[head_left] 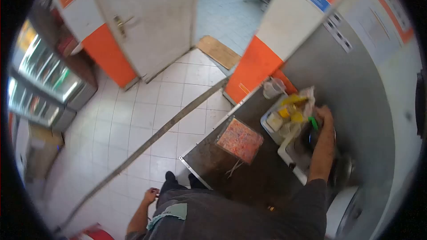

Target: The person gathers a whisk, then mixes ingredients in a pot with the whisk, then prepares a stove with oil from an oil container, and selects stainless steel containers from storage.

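My right hand [324, 115] reaches across the dark worktop to the far right, its fingers closed round a narrow bright green object [314, 123] whose kind I cannot make out. Close beside it is a light tray [265, 123] of yellow and clear items, among them a yellow bottle [287, 110]. Under my right forearm sits a white appliance [287, 151], partly covered. My left hand [151, 194] hangs low by my side with curled fingers; whatever they may hold is hidden. Between me and the tray lies a flat clear packet with a pink-red speckled pattern [240, 140].
A pale thin forked item [233, 168] lies by the packet. A clear plastic cup [273, 88] stands near the orange-and-white pillar [258, 64]. The worktop's metal edge [195, 169] borders the tiled floor. Lit fridges [49, 71] and a door [147, 18] are farther left.
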Available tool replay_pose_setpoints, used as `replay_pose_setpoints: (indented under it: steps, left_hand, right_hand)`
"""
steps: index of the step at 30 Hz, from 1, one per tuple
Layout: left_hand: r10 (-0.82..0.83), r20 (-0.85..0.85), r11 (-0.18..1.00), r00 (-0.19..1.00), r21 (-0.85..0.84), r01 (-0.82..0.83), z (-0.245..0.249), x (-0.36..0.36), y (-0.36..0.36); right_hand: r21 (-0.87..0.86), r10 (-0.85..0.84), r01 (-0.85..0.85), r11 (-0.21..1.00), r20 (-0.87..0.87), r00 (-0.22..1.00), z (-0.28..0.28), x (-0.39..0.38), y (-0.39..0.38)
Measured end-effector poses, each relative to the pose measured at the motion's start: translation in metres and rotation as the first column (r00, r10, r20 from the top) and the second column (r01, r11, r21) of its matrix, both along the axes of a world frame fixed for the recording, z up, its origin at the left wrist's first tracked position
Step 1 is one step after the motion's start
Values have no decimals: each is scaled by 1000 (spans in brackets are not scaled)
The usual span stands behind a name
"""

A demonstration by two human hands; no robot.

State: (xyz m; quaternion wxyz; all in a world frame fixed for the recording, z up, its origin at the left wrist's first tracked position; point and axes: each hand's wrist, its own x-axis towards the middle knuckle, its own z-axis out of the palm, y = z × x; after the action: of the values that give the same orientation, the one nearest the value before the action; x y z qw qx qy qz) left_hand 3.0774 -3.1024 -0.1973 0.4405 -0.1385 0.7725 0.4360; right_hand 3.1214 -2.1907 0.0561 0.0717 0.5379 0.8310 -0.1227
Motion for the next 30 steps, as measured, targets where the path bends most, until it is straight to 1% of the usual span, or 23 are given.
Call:
replay_pose_setpoints:
  steps: [1, 2, 3, 4, 5, 6, 7, 8, 10, 11, 12, 13, 14, 16, 18, 19, 21, 22, 24, 25, 27, 28, 30]
  left_hand:
    - [-24, 98, 998, 995, 68, 18, -28, -3, -12]
    - [-86, 103, 992, 991, 100, 76, -39, -10, -16]
    - [-107, 116, 986, 987, 140, 91, -46, -17, -21]
    - [-211, 79, 972, 974, 119, 201, -49, -28, -22]
    - [-357, -150, 869, 922, 308, 386, -82, -36, -49]
    - [-305, 66, 951, 950, 79, 299, -129, -45, -70]
    - [-354, 140, 934, 925, 12, 356, -122, -63, -72]
    - [-409, 184, 909, 894, -1, 416, -107, -76, -70]
    - [-466, 251, 871, 848, -37, 489, -77, -101, -55]
    - [-479, 268, 858, 836, -57, 510, -62, -115, -44]
    - [-481, 271, 852, 834, -78, 517, -49, -132, -36]
    - [-489, 278, 842, 827, -97, 531, -36, -146, -27]
    - [-489, 281, 837, 826, -115, 535, -24, -158, -18]
    - [-474, 263, 837, 841, -162, 522, 2, -179, 1]
    - [-457, 230, 839, 859, -210, 502, 27, -194, 15]
    - [-453, 211, 838, 866, -230, 495, 36, -200, 21]
    - [-442, 185, 837, 878, -266, 477, 59, -204, 25]
    - [-436, 184, 836, 881, -278, 472, 67, -202, 22]
    - [-440, 177, 820, 880, -319, 475, 81, -196, 19]
    - [-448, 177, 799, 877, -361, 481, 87, -190, 15]
    - [-479, 182, 717, 858, -483, 503, 98, -169, 18]
    - [-432, 211, 717, 877, -510, 476, 104, -157, 19]
    - [-528, 278, 654, 803, -470, 593, 54, -163, -50]
  right_hand:
    - [146, -27, 49, 988, -151, 988, 41, -1, -61]
    - [283, -14, 103, 954, -299, 954, 86, -5, -126]
    - [279, -59, 179, 944, -390, 919, 105, 6, -160]
    - [190, -169, 332, 924, -576, 800, 127, 24, -213]
    - [223, -121, 377, 899, -701, 703, 117, 53, -232]
    - [400, 72, 409, 820, -781, 620, 95, 83, -244]
    - [575, 295, 432, 694, -775, 558, 69, 119, -254]
    - [568, 228, 503, 652, -779, 584, 54, 160, -265]
    - [529, 102, 673, 516, -819, 565, 20, 222, -275]
    - [413, -30, 739, 532, -864, 503, -30, 280, -261]
    - [218, -157, 840, 497, -929, 335, -90, 342, -245]
    - [-294, -378, 825, 482, -920, -106, -98, 375, -251]
    - [-319, -513, 888, 332, -851, -113, -115, 404, -249]
    - [-569, -638, 764, 304, -717, -281, -158, 463, -239]
    - [-807, -704, 565, 169, -500, -504, -181, 498, -220]
    - [-811, -716, 558, 175, -494, -494, -190, 507, -211]
    - [-914, -642, 396, 84, -353, -680, -199, 521, -189]
    - [-915, -670, 395, 84, -345, -657, -200, 527, -177]
    - [-962, -585, 261, 79, -257, -769, -206, 541, -160]
    - [-962, -604, 265, 66, -250, -757, -214, 551, -157]
    - [-957, -611, -198, 214, 27, -791, -229, 572, -156]
    - [-959, -626, -194, 205, 24, -779, -229, 574, -154]
    - [-945, -602, -268, 190, 103, -792, -215, 570, -154]
